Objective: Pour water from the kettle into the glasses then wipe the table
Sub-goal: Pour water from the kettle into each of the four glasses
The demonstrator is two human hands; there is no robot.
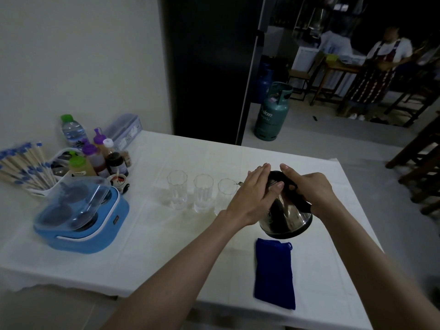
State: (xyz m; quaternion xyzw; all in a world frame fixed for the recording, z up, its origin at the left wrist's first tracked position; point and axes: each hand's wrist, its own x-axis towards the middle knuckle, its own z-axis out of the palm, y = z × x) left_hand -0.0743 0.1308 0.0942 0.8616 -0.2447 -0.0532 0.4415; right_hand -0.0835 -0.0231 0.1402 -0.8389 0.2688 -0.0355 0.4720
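A steel kettle (pixel 287 216) with a black lid and handle is tilted left above the table, its spout at the rim of the rightmost glass (pixel 225 194). My right hand (pixel 309 190) grips the black handle. My left hand (pixel 253 192) lies flat against the kettle's lid and side, fingers straight. The middle glass (pixel 202 193) and the left glass (pixel 177 189) stand in a row beside it on the white tablecloth (pixel 166 246). A folded dark blue cloth (pixel 275 273) lies on the table below the kettle.
A blue appliance with a clear lid (pixel 81 216) sits at the left. Behind it stand sauce bottles (pixel 104 158), a water bottle (pixel 71 129) and a holder of chopsticks (pixel 23 163). A green gas cylinder (pixel 272 111) stands on the floor beyond; a person in an apron (pixel 378 72) stands far right.
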